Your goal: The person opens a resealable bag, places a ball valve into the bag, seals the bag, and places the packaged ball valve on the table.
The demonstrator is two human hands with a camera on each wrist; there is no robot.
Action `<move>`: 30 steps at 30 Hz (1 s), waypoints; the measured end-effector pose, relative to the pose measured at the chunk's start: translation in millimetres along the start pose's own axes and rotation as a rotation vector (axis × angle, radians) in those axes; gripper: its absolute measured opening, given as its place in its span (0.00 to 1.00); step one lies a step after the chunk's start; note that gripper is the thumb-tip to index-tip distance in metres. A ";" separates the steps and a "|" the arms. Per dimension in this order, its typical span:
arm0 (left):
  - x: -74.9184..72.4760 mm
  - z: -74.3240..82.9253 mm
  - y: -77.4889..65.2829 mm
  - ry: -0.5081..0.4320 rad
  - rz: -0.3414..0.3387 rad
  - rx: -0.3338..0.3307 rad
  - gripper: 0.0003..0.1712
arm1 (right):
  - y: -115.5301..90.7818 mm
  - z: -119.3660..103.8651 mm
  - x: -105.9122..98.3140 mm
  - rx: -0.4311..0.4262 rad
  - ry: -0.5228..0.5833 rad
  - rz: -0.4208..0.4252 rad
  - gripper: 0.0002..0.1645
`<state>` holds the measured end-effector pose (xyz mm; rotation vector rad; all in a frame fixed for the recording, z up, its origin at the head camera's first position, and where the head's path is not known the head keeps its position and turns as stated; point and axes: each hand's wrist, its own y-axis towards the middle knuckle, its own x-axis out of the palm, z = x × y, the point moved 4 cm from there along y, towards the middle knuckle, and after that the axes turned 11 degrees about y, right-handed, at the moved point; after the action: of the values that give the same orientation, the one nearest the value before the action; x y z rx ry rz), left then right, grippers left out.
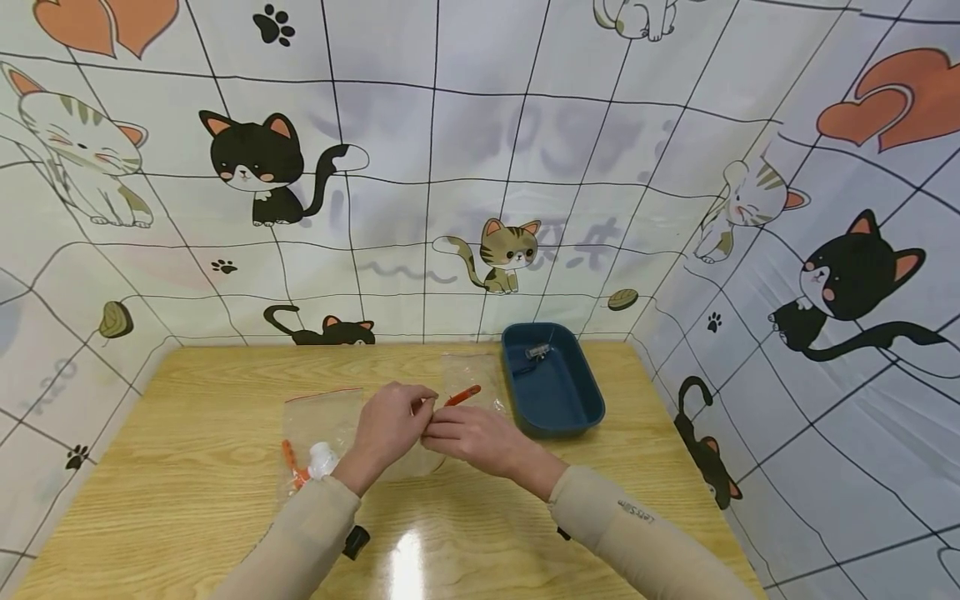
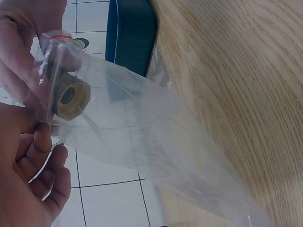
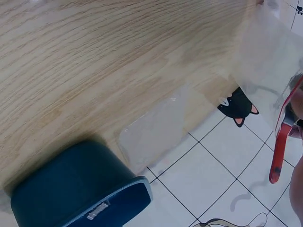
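Observation:
Both hands meet above the table's middle at a clear zip bag [image 2: 137, 113]. The left hand [image 1: 393, 421] pinches the bag's edge near its mouth, other fingers loosely curled in the left wrist view. The right hand [image 1: 476, 437] grips a valve with a brass hex end [image 2: 72, 101], seen through the plastic at the bag's mouth. The valve's red lever handle [image 3: 280, 153] sticks out past the fingers, also visible in the head view. Most of the valve body is hidden by fingers. The rest of the bag hangs down, looking flat.
A blue bin [image 1: 555, 423] at the back right holds a small shiny item [image 1: 537, 352]. Next to it lies another clear bag [image 3: 154, 130]. On the left, a red-edged clear bag [image 1: 318, 412] lies with an orange piece [image 1: 291, 458] and a white piece [image 1: 322, 458].

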<state>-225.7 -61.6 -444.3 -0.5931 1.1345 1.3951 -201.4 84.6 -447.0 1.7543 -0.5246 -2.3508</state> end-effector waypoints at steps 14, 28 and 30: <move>0.2 3.5 0.0 -0.067 -0.011 0.002 0.09 | -1.1 1.0 13.1 0.002 -0.051 -0.088 0.18; -0.6 8.8 -2.8 -0.092 0.001 -0.016 0.08 | 0.7 -13.1 19.2 -0.143 -0.095 -0.143 0.17; -0.7 8.9 -2.8 -0.082 0.003 -0.022 0.08 | 1.2 -13.3 20.3 -0.132 -0.099 -0.168 0.17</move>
<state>-220.6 -54.5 -441.0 -0.5455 1.0562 1.4238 -194.9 74.3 -468.0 1.6912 -0.2353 -2.5309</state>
